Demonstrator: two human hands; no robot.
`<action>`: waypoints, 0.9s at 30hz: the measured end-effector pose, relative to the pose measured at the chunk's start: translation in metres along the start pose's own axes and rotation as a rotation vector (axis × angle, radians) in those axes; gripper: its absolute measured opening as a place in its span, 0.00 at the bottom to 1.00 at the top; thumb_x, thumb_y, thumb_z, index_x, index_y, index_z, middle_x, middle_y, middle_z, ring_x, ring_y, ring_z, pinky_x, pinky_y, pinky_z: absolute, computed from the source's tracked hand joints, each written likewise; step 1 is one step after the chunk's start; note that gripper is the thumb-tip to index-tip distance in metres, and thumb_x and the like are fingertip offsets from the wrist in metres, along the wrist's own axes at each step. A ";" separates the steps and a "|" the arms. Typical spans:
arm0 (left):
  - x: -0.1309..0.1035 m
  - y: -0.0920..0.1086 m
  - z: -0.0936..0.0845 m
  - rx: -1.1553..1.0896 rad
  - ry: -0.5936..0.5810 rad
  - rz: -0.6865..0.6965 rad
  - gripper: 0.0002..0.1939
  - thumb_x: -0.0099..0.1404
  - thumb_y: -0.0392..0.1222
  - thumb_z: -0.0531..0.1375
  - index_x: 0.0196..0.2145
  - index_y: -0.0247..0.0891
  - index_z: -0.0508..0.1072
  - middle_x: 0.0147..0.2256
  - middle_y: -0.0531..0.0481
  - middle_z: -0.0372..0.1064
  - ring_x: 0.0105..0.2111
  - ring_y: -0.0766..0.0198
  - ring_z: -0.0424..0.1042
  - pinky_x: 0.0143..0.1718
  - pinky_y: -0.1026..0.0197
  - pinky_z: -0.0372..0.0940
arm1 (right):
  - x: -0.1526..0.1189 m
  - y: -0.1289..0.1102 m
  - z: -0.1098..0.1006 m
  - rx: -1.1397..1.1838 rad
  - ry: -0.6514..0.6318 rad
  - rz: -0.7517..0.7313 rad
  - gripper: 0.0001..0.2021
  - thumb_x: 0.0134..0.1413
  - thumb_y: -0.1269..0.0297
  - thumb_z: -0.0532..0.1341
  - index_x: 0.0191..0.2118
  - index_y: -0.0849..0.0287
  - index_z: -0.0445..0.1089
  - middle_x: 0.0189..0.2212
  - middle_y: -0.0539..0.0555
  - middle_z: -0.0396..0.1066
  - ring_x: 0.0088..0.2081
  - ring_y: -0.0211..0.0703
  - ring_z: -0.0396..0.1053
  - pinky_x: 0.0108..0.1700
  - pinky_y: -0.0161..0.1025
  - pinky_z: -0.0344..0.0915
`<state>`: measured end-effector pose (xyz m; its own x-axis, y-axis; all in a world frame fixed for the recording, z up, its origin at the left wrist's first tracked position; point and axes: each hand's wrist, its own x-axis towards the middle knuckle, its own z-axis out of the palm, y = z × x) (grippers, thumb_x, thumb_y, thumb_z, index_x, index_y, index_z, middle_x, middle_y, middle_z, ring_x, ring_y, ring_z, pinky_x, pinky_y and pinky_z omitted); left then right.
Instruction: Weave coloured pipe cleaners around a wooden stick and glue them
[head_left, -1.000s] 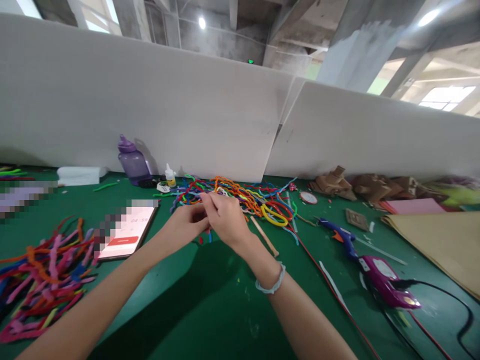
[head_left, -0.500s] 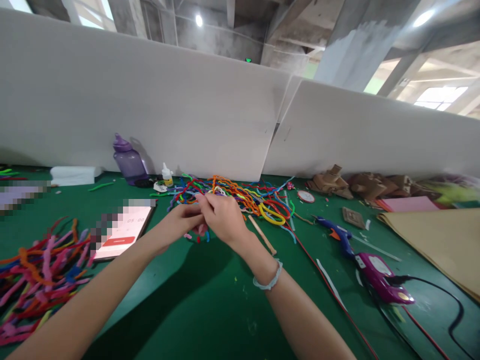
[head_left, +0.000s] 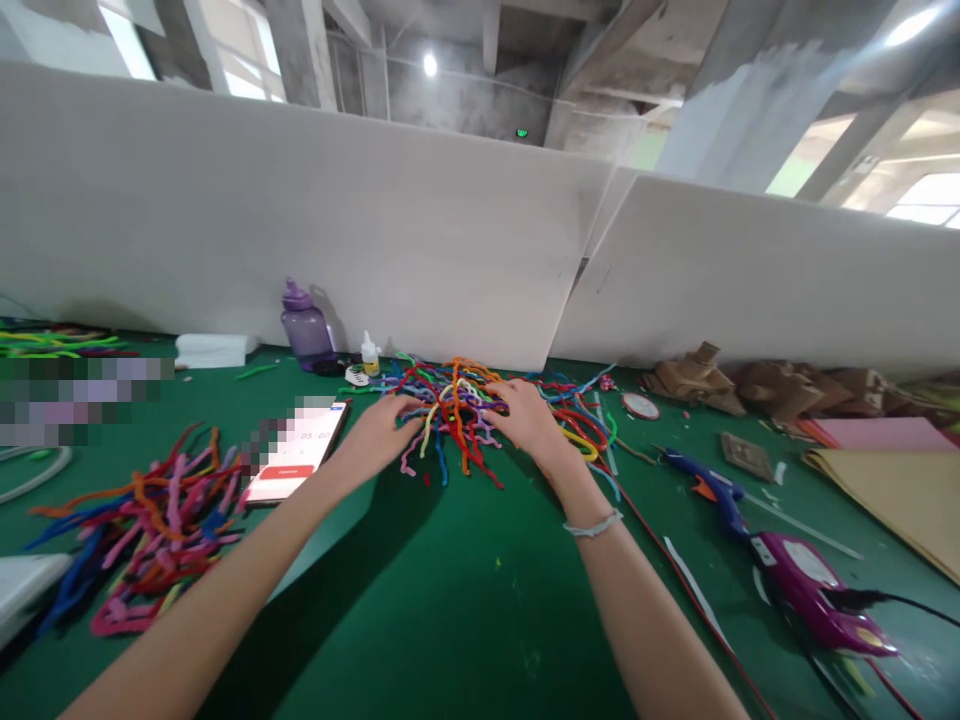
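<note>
A tangled heap of multicoloured pipe cleaners (head_left: 457, 420) lies in front of me, with red, orange, blue and pink ends spreading toward me. My left hand (head_left: 386, 430) is at the heap's left side, its fingers apart and touching the stems. On the right side my right hand (head_left: 523, 415), with a pale band on its wrist, rests curved fingers over the stems, also spread. Neither hand plainly grips a stem, though some fingertips are hidden among the colours.
Left are a phone (head_left: 300, 450), a second pile of pipe cleaners (head_left: 161, 530) and a purple bottle (head_left: 306, 325). A small glue bottle (head_left: 370, 355) stands behind the heap. Right lie a corded glue gun (head_left: 810, 580), brown cardboard pieces (head_left: 697, 378) and brown paper (head_left: 892, 490). A white partition (head_left: 420, 240) stands behind.
My hands, together before, have moved apart to either side of the heap. Red, orange and blue stem ends now show between them. The view has shifted left.
</note>
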<state>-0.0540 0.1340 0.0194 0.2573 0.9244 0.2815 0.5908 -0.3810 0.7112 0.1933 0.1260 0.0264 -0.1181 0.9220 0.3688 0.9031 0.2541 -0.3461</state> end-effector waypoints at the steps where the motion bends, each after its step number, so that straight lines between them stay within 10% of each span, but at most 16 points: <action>1: -0.002 -0.003 0.005 0.066 -0.037 0.039 0.16 0.55 0.46 0.60 0.41 0.39 0.75 0.42 0.44 0.72 0.46 0.48 0.69 0.50 0.48 0.60 | 0.000 -0.001 0.005 -0.005 -0.006 -0.014 0.13 0.49 0.63 0.64 0.43 0.56 0.73 0.46 0.58 0.68 0.52 0.51 0.61 0.51 0.44 0.57; 6: -0.009 -0.018 0.018 0.314 -0.151 0.165 0.16 0.56 0.41 0.62 0.43 0.39 0.76 0.43 0.42 0.71 0.48 0.47 0.66 0.52 0.45 0.57 | 0.003 -0.002 0.006 -0.001 0.036 -0.029 0.06 0.52 0.70 0.60 0.31 0.56 0.75 0.40 0.55 0.70 0.50 0.47 0.62 0.52 0.41 0.56; 15: -0.010 -0.028 0.023 0.429 -0.240 0.295 0.14 0.59 0.44 0.61 0.42 0.41 0.76 0.48 0.43 0.70 0.55 0.48 0.61 0.57 0.47 0.52 | 0.003 -0.003 -0.014 0.067 0.148 0.140 0.13 0.59 0.62 0.53 0.46 0.63 0.66 0.36 0.58 0.71 0.37 0.45 0.67 0.40 0.40 0.61; 21: -0.003 -0.014 0.010 0.425 -0.207 0.305 0.14 0.62 0.46 0.57 0.42 0.38 0.76 0.43 0.41 0.73 0.50 0.48 0.65 0.54 0.47 0.54 | -0.007 -0.034 0.016 0.169 -0.111 0.077 0.12 0.51 0.54 0.61 0.27 0.57 0.71 0.25 0.53 0.72 0.30 0.44 0.69 0.33 0.37 0.59; 27: -0.006 -0.007 0.008 0.394 -0.238 0.284 0.12 0.60 0.46 0.59 0.38 0.40 0.77 0.38 0.42 0.75 0.45 0.50 0.69 0.51 0.49 0.57 | -0.013 -0.043 0.048 0.313 -0.104 0.235 0.06 0.48 0.63 0.61 0.26 0.58 0.72 0.27 0.55 0.72 0.34 0.46 0.69 0.35 0.39 0.59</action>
<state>-0.0534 0.1315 0.0071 0.5880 0.7720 0.2414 0.7028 -0.6353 0.3200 0.1364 0.1169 -0.0056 0.0207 0.9861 0.1647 0.7429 0.0951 -0.6626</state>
